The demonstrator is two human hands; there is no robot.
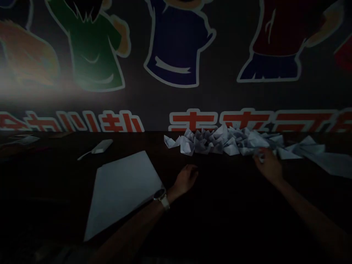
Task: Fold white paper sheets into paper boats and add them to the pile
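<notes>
White folded paper boats lie heaped along the far side of a dark table, close to the wall. The right hand is at the near edge of this heap, a scrap of white paper showing between thumb and fingers; it is too dark to tell whether they grip it. The left hand, with a wristwatch on its wrist, is loosely curled over the table; whether it holds anything cannot be told. Beside that forearm lies a stack of white paper sheets, with a white oblong device beyond. Flatter folded paper lies far right. Cartoon figures and red, white-edged Chinese lettering cover the dim wall.
</notes>
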